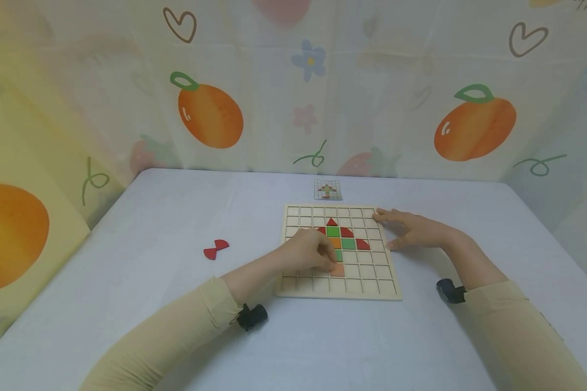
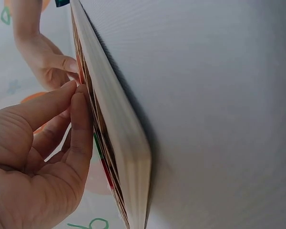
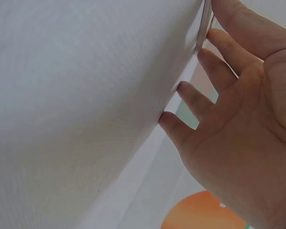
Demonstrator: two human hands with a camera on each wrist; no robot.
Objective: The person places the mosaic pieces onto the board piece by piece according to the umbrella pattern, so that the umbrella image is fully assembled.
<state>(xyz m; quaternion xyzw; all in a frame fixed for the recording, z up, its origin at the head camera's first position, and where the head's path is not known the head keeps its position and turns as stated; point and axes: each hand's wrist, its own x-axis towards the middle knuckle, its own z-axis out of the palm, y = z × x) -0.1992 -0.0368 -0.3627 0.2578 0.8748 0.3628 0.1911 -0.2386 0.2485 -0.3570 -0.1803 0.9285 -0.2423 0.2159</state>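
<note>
A wooden grid board (image 1: 367, 285) lies on the table, with coloured tiles set in its cells. Bent over its lower middle, my left hand (image 1: 305, 250) pinches at the upper left corner of a light orange square tile (image 1: 338, 270), its thumb and fingertips close together on the board. The fingertips hide that corner. Above are a green square tile (image 1: 348, 244), an orange square tile (image 1: 336, 243) and red tiles (image 1: 363, 244); my left hand covers part of the pattern. With fingers spread, my right hand (image 1: 416, 228) rests at the board's upper right edge.
Two red fan-shaped tiles (image 1: 216, 250) lie on the white table left of the board, corners nearly touching. A small pattern card (image 1: 328, 190) lies behind the board. A fruit-printed curtain (image 1: 274, 81) hangs along the table's far edge.
</note>
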